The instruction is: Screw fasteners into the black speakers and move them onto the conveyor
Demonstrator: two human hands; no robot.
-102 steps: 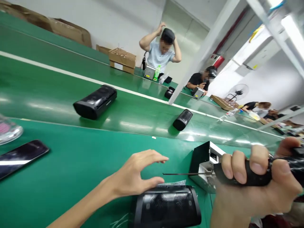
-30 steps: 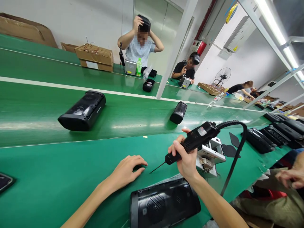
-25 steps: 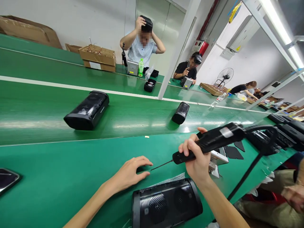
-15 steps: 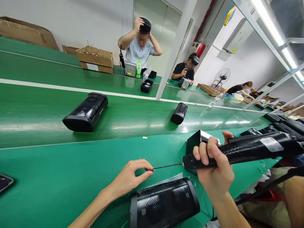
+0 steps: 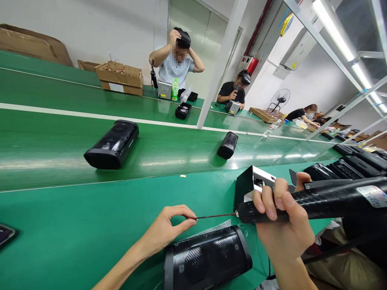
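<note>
In the head view my right hand (image 5: 284, 213) is wrapped round a black electric screwdriver (image 5: 329, 199) held almost level. Its long thin bit (image 5: 216, 216) points left. The thumb and forefinger of my left hand (image 5: 171, 225) pinch the bit's tip; whether a screw is between them is too small to tell. Just below the bit, a black speaker (image 5: 208, 257) with perforated round grilles lies on the green bench (image 5: 90, 221). Behind my right hand stands a black and silver box-shaped device (image 5: 249, 185), partly covered by the hand.
Two more black speakers (image 5: 113, 145) (image 5: 228, 145) lie on the green conveyor belt (image 5: 169, 157). Several black housings (image 5: 347, 165) crowd the right side. A phone-like object (image 5: 6, 235) lies at the left edge. A white post (image 5: 216, 76) rises mid-view, and co-workers sit beyond.
My right hand and the electric screwdriver have shifted slightly right and down, uncovering more of the box-shaped device. The left-hand pinch stays on the bit's tip. The view has shifted slightly.
</note>
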